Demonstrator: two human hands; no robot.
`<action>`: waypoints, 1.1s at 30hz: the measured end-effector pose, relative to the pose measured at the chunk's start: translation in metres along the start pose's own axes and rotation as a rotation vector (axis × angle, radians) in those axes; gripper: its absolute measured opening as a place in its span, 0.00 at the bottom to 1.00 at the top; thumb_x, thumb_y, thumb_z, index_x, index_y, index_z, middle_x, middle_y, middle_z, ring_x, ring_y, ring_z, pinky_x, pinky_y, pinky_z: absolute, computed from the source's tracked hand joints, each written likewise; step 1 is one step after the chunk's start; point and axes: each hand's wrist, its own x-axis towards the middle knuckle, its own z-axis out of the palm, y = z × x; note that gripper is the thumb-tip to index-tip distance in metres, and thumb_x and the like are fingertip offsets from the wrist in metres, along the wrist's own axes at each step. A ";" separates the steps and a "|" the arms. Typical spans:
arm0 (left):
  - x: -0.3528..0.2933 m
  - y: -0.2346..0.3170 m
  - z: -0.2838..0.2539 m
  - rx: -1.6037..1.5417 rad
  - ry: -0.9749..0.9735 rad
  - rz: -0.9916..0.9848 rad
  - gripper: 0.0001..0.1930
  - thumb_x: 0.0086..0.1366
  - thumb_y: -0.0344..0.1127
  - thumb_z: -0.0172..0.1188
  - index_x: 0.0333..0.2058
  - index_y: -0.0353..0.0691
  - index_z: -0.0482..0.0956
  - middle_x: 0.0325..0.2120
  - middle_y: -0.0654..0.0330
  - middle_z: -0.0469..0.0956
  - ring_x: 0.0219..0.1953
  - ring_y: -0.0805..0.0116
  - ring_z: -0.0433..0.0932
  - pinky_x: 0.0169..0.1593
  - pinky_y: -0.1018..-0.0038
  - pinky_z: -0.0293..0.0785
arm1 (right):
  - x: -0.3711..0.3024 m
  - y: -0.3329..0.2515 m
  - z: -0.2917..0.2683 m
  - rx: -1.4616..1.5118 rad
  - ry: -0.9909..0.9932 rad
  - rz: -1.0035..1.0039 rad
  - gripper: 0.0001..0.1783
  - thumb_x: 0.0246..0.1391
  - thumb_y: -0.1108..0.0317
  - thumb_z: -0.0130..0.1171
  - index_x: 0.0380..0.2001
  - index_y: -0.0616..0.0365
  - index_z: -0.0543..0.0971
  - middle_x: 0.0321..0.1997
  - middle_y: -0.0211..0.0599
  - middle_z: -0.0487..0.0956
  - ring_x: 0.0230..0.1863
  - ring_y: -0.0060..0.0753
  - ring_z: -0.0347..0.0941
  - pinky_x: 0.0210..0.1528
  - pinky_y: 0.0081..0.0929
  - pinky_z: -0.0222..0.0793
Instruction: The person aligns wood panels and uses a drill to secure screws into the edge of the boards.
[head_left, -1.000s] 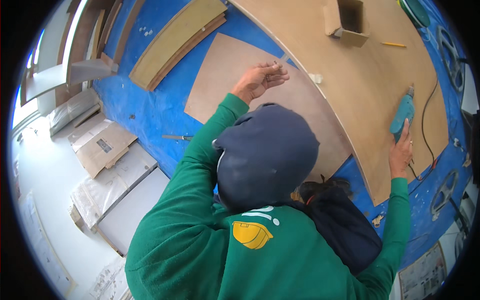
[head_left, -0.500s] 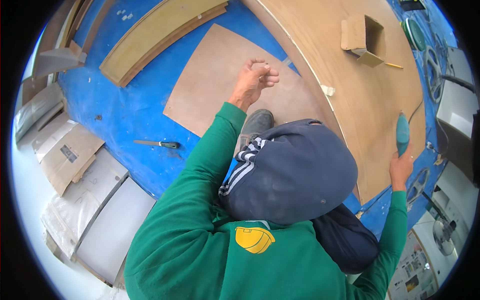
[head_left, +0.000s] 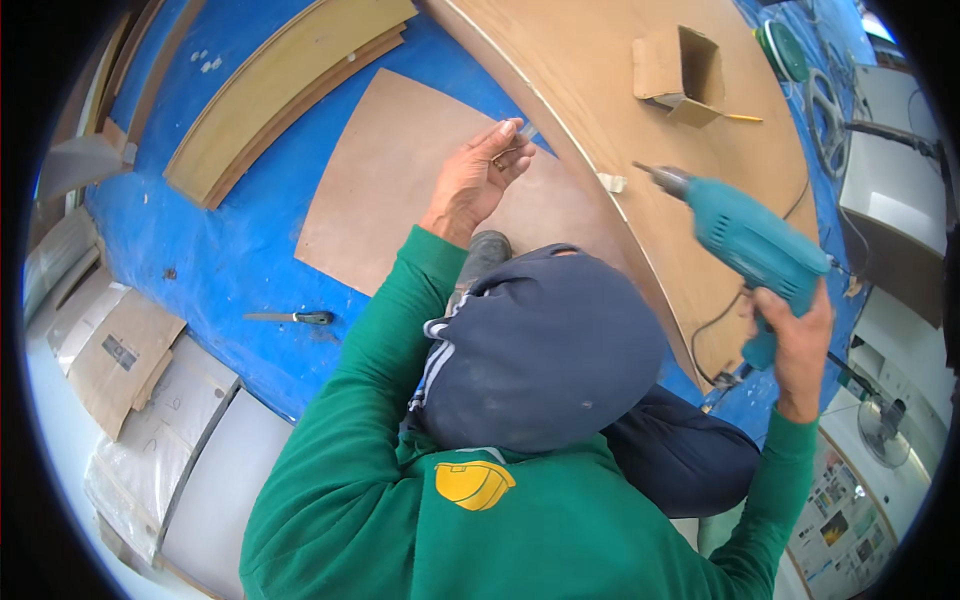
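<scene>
Your RH [head_left: 795,340] is holding the drill [head_left: 750,240] over the wood panel [head_left: 600,90], fingers clamping it; its long axis is pointing up-L. Your LH [head_left: 475,180] is hovering L of the bit [head_left: 647,169], fingers curling; can't tell if they're pinching smth.

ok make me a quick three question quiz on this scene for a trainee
1. Multiple choice: the right grip holds
A) a hammer
B) a power drill
C) a paintbrush

2. True or false: the pencil lies near the open cardboard box on the wooden panel.

3. Fill the gap: the black-handled tool lies on the ____ floor covering.

Key: 1 B; 2 true; 3 blue
</scene>
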 end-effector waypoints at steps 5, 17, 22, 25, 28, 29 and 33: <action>-0.006 -0.003 0.022 -0.043 0.008 -0.051 0.16 0.75 0.36 0.66 0.53 0.30 0.80 0.49 0.51 0.84 0.54 0.59 0.85 0.59 0.68 0.85 | 0.003 -0.001 0.043 0.119 -0.105 0.007 0.33 0.60 0.73 0.75 0.64 0.64 0.71 0.44 0.37 0.85 0.35 0.22 0.81 0.35 0.23 0.79; -0.013 -0.004 0.043 -0.205 0.014 -0.133 0.12 0.79 0.35 0.61 0.50 0.30 0.80 0.49 0.51 0.85 0.53 0.63 0.85 0.60 0.71 0.86 | 0.021 0.012 0.060 0.096 -0.203 -0.029 0.32 0.61 0.69 0.75 0.63 0.64 0.70 0.48 0.49 0.86 0.43 0.35 0.86 0.37 0.27 0.82; -0.001 -0.015 0.035 -0.246 -0.034 -0.117 0.10 0.79 0.35 0.61 0.49 0.32 0.80 0.47 0.52 0.86 0.51 0.65 0.85 0.58 0.72 0.86 | 0.024 0.019 0.062 -0.009 -0.159 -0.074 0.40 0.55 0.64 0.81 0.65 0.66 0.72 0.51 0.42 0.85 0.47 0.31 0.83 0.50 0.31 0.81; 0.000 -0.013 0.043 -0.258 -0.022 -0.118 0.10 0.78 0.34 0.61 0.48 0.33 0.80 0.46 0.53 0.86 0.50 0.66 0.85 0.58 0.73 0.86 | 0.023 0.035 0.059 -0.110 -0.160 -0.230 0.47 0.51 0.62 0.85 0.68 0.66 0.70 0.57 0.45 0.84 0.57 0.37 0.82 0.61 0.35 0.77; 0.002 -0.009 0.048 -0.291 -0.020 -0.126 0.11 0.78 0.34 0.62 0.50 0.32 0.81 0.46 0.53 0.86 0.51 0.65 0.85 0.59 0.73 0.86 | 0.030 0.024 0.060 -0.137 -0.196 -0.286 0.47 0.50 0.63 0.85 0.69 0.66 0.70 0.57 0.45 0.84 0.57 0.35 0.81 0.61 0.34 0.77; 0.005 -0.013 0.044 -0.298 -0.047 -0.127 0.11 0.78 0.34 0.62 0.50 0.33 0.81 0.46 0.53 0.86 0.51 0.65 0.85 0.60 0.73 0.85 | 0.032 0.017 0.062 -0.153 -0.183 -0.243 0.45 0.51 0.65 0.84 0.68 0.66 0.71 0.57 0.44 0.84 0.57 0.33 0.81 0.60 0.34 0.78; 0.035 -0.004 0.060 -0.312 -0.100 -0.062 0.08 0.78 0.34 0.62 0.48 0.38 0.81 0.46 0.56 0.85 0.50 0.65 0.85 0.61 0.70 0.83 | 0.049 -0.009 0.080 -0.162 -0.045 -0.311 0.40 0.53 0.69 0.80 0.66 0.66 0.72 0.55 0.44 0.85 0.52 0.31 0.82 0.56 0.32 0.80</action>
